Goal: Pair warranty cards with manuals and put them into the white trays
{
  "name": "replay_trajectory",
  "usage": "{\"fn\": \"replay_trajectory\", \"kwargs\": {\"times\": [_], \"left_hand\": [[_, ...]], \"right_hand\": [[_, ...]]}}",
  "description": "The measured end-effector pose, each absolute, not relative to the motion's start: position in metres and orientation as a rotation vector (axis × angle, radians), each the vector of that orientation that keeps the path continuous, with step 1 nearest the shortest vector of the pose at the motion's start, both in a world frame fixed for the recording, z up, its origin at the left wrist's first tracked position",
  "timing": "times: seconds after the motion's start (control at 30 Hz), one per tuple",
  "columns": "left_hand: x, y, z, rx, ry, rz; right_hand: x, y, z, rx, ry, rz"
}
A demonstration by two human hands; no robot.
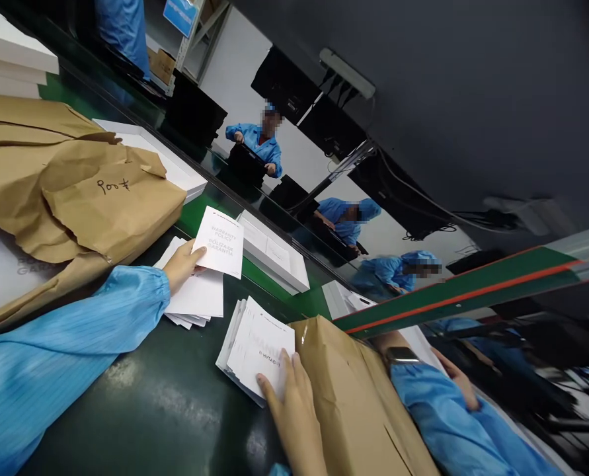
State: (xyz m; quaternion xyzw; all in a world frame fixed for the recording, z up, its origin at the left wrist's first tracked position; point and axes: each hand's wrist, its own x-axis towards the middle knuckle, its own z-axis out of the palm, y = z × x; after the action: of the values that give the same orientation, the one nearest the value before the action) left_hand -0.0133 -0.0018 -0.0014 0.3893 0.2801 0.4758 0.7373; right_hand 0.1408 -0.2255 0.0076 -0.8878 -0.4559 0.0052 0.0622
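While the left hand point(182, 264) pinches one warranty leaflet point(221, 242) lifted off its white stack point(197, 297), the right hand point(294, 410) lies flat and unclosed on the second stack point(257, 347) on the table point(165, 403), so collating seems barely begun

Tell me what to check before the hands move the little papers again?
1. Left hand has the warranty leaflet pinched: ok.
2. Right hand rests on the booklet stack: ok.
3. Booklet stack squared up: not ok, edges fanned.
4. White sheets under the leaflet tidy: not ok, splayed.
5. Brown paper bag away from the right wrist: not ok, it touches.
6. Only one leaflet lifted: cannot tell.
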Motion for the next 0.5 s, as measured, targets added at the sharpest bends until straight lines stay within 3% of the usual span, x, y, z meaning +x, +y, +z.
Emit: {"fn": "replay_trajectory", "kwargs": {"times": [0.2, 0.37, 0.5], "left_hand": [[-0.012, -0.001, -0.004, 0.91, 0.616, 1.032], [-0.012, -0.002, -0.007, 0.983, 0.632, 1.032], [-0.012, -0.004, -0.007, 1.007, 0.681, 1.053]], "right_hand": [[0.162, -0.229, 0.008, -2.505, -1.068, -0.072], [0.167, -0.236, 0.02, -2.068, -0.854, 0.42], [0.159, -0.229, 0.03, -1.846, -0.709, 0.391]]}}
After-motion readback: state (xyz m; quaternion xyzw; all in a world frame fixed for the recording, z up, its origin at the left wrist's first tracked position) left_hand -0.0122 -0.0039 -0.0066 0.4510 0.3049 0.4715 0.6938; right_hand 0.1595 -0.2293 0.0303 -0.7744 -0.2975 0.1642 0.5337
